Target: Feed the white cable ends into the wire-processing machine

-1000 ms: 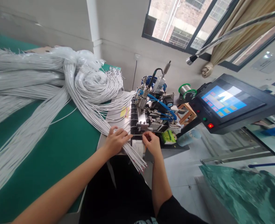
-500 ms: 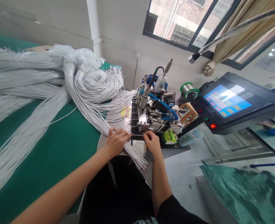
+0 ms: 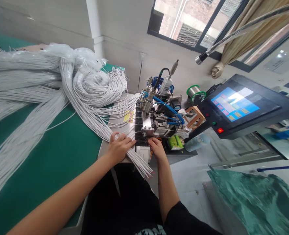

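Head view shows the left hand (image 3: 120, 148) palm down over a bundle of white wires (image 3: 139, 163), fingers bent together rather than spread. Its underside is hidden, so how firmly it grips cannot be told. The wires pass beneath the palm, and their loose tips, some reddish, point toward the near right, above the person's dark-clothed lap.

The right hand (image 3: 157, 148) has thumb and forefinger pressed together, pinching the end of a single white wire (image 3: 142, 141). This wire stretches straight between the fingertips of both hands, across the near end of a black strip (image 3: 138, 129). Other wires lie across the strip farther along, spaced apart.

Just beyond the right hand stands a machine (image 3: 147, 122) with metal blocks and blue tubes (image 3: 167, 103). A small white box (image 3: 143, 152) sits just on the near side of the single wire, between the hands. To the right are a green packet (image 3: 175, 142) and a control panel (image 3: 234, 104) with a lit red button (image 3: 220, 130). On the left, a large heap of white wires (image 3: 90, 88) covers much of a green tabletop (image 3: 53, 153).
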Tool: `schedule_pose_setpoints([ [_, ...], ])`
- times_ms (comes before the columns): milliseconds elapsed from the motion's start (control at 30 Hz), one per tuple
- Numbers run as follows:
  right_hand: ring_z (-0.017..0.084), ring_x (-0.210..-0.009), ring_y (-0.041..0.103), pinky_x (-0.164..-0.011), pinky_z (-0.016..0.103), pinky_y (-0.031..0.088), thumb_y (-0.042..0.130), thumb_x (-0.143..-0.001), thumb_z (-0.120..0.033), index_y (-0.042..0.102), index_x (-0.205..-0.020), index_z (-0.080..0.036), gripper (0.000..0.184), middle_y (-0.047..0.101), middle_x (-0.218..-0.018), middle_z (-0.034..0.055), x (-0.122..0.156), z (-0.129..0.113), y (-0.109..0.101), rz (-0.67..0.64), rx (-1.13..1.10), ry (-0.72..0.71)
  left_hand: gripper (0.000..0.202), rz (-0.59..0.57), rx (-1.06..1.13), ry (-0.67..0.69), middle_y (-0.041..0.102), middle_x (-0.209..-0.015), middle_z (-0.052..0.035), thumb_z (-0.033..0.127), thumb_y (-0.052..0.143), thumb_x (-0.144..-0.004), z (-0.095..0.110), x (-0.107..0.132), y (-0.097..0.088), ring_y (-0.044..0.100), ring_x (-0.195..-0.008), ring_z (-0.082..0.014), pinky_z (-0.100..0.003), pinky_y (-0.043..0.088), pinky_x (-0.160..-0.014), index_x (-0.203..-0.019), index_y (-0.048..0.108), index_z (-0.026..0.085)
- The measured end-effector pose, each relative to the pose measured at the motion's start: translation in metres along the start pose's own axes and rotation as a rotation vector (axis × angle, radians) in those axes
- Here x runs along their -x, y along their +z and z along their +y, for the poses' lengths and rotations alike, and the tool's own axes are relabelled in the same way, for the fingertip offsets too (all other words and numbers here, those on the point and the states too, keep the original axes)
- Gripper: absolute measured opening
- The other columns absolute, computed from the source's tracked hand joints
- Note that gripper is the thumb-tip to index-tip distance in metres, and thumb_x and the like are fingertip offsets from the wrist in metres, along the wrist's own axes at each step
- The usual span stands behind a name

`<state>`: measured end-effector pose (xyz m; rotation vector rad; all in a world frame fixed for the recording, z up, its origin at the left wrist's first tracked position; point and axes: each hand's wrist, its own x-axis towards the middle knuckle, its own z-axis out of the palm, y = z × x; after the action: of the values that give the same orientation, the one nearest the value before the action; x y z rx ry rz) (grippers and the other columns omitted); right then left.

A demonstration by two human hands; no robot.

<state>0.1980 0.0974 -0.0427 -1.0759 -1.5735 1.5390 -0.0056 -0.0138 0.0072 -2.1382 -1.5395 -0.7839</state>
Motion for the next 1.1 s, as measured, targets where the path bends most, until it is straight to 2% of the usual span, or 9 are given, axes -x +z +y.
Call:
schedule_pose_setpoints([
  [233, 0.009, -0.047, 0.031, -0.046, 0.022, 0.024, 0.060, -0.070, -0.044, 0.047, -0.060, -0.020, 0.029, 0.038, -0.052, -0.0070, 0.000, 0.002, 0.006, 0.075, -0.080, 0.040, 0.036, -0.019, 0.016, -0.016, 0.072, -0.085, -0.0026, 0.005, 0.048, -0.082, 0.000, 0.001, 0.001, 0.057, -0.082, -0.0211, -0.047, 0.026, -0.090, -0.103, 0.068, 0.026],
  [500, 0.011, -0.055, 0.036, -0.050, 0.022, 0.031, 0.062, -0.075, -0.053, 0.053, -0.068, -0.019, 0.036, 0.043, -0.059, -0.0040, 0.005, 0.009, 0.002, 0.066, -0.029, -0.051, 0.033, -0.040, 0.017, -0.035, 0.070, -0.084, -0.0022, 0.007, 0.053, -0.078, 0.002, -0.001, -0.002, 0.057, -0.084, -0.0211, -0.047, 0.026, -0.090, -0.100, 0.069, 0.024],
  [733, 0.011, -0.055, 0.038, -0.054, 0.023, 0.032, 0.062, -0.075, -0.049, 0.054, -0.067, -0.019, 0.032, 0.044, -0.059, -0.0043, -0.001, 0.016, 0.001, 0.065, -0.048, -0.062, 0.028, -0.018, -0.015, -0.039, 0.070, -0.082, -0.0024, 0.010, 0.051, -0.084, 0.003, -0.001, -0.001, 0.056, -0.083, -0.0213, -0.045, 0.026, -0.089, -0.100, 0.068, 0.025],
  [900, 0.010, -0.053, 0.034, -0.052, 0.023, 0.028, 0.061, -0.075, -0.047, 0.052, -0.066, -0.019, 0.030, 0.040, -0.056, -0.0059, 0.000, 0.011, 0.001, 0.080, 0.003, -0.076, 0.014, 0.001, -0.061, -0.058, 0.067, -0.073, -0.0007, 0.017, 0.055, -0.088, 0.004, -0.003, 0.003, 0.055, -0.081, -0.0206, -0.044, 0.026, -0.089, -0.084, 0.067, 0.023],
  [1000, 0.011, -0.053, 0.035, -0.052, 0.024, 0.028, 0.060, -0.075, -0.048, 0.052, -0.065, -0.019, 0.031, 0.041, -0.057, -0.0056, 0.003, 0.003, 0.002, 0.086, 0.060, -0.098, 0.017, 0.025, -0.080, -0.058, 0.064, -0.070, -0.0005, 0.016, 0.055, -0.088, 0.003, -0.004, 0.004, 0.053, -0.079, -0.0198, -0.042, 0.026, -0.087, -0.074, 0.062, 0.021],
  [1100, 0.011, -0.054, 0.037, -0.053, 0.024, 0.030, 0.059, -0.077, -0.047, 0.051, -0.064, -0.019, 0.032, 0.043, -0.058, -0.0050, 0.006, -0.004, 0.003, 0.101, 0.093, -0.124, 0.020, 0.068, -0.117, -0.068, 0.061, -0.068, -0.0008, 0.020, 0.054, -0.091, 0.003, -0.004, 0.001, 0.051, -0.076, -0.0190, -0.040, 0.027, -0.085, -0.072, 0.060, 0.019],
])
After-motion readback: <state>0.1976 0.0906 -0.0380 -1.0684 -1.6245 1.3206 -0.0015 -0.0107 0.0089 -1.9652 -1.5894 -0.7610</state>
